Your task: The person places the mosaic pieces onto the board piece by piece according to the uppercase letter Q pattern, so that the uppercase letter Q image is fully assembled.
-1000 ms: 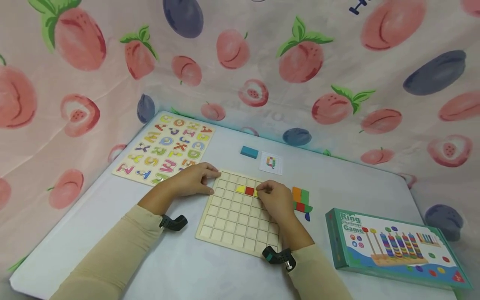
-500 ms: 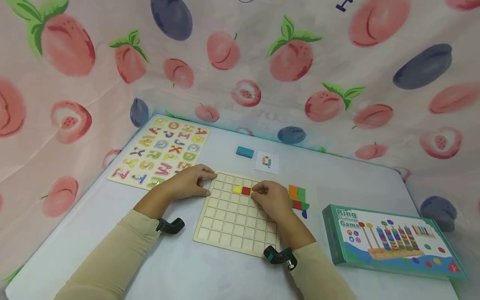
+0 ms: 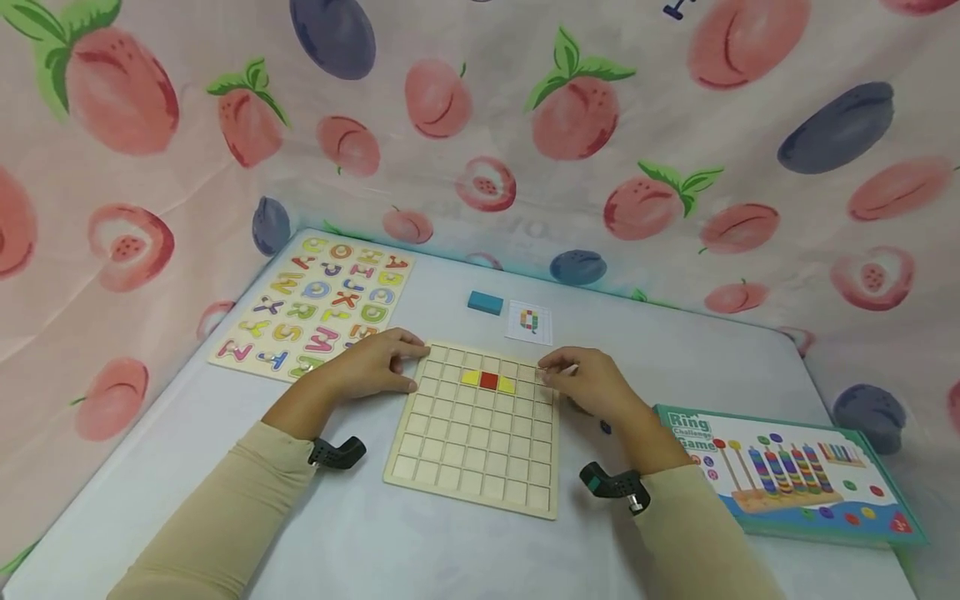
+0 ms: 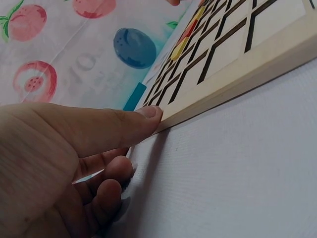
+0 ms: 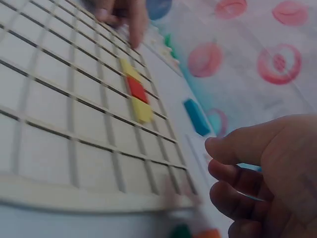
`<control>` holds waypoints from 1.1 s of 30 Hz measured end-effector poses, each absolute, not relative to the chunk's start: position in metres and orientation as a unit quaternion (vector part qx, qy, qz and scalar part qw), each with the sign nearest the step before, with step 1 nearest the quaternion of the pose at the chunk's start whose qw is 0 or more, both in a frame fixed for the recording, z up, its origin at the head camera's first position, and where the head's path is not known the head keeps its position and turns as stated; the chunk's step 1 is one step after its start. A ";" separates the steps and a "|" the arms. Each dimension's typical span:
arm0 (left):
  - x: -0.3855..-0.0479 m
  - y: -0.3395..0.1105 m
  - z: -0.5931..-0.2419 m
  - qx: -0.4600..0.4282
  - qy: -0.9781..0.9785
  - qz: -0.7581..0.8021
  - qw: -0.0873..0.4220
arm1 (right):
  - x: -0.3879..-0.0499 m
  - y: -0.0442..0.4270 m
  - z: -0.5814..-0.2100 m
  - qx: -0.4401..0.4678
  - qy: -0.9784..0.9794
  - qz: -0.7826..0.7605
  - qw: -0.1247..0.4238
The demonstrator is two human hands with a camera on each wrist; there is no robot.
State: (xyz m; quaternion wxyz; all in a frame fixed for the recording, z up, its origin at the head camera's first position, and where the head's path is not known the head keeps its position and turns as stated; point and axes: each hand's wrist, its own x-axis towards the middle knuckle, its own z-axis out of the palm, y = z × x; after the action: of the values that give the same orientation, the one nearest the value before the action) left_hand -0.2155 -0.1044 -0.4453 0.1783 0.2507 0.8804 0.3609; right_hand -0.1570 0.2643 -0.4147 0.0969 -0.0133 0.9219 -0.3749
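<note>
A wooden grid board [image 3: 460, 479] lies flat on the white table. In its upper rows a red square tile [image 3: 489, 381] sits between two yellow tiles, the left one [image 3: 470, 377] and the right one [image 3: 507, 385]. My left hand [image 3: 371, 364] rests at the board's upper left; its thumb [image 4: 116, 129] touches the side edge in the left wrist view. Just past the board's upper right side, my right hand [image 3: 592, 383] holds nothing, fingers loosely bent. Beneath it, loose orange [image 5: 208, 233] and green [image 5: 181, 231] tiles show partly in the right wrist view.
A letter puzzle board [image 3: 300, 312] lies to the left. Behind the grid board are a blue block [image 3: 485, 302] and a small pattern card [image 3: 529, 322]. The Ring Challenge Game box [image 3: 795, 475] lies at the right, and a small dark blue piece [image 3: 605, 427] near my right wrist.
My right hand has let go of the right yellow tile, now fully visible beside the red one, and moved right off the grid. My left hand keeps its place at the board.
</note>
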 end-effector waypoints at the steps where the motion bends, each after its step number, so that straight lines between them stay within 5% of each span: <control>1: -0.216 -0.104 -0.446 0.253 0.880 0.360 0.178 | -0.159 0.271 -0.411 -0.012 0.924 -0.369 0.099; 19: -0.216 -0.104 -0.446 0.248 0.881 0.361 0.180 | -0.173 0.363 -0.416 0.044 0.927 -0.323 0.187; 33: -0.214 -0.103 -0.445 0.244 0.881 0.362 0.180 | -0.179 0.366 -0.426 0.030 0.938 -0.305 0.164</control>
State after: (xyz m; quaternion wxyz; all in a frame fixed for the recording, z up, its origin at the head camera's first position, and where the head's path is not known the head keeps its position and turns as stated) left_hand -0.2141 -0.1030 -0.4449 0.1804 0.2437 0.8813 0.3623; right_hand -0.1786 0.3659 -0.4258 0.1645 0.0297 0.9377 -0.3045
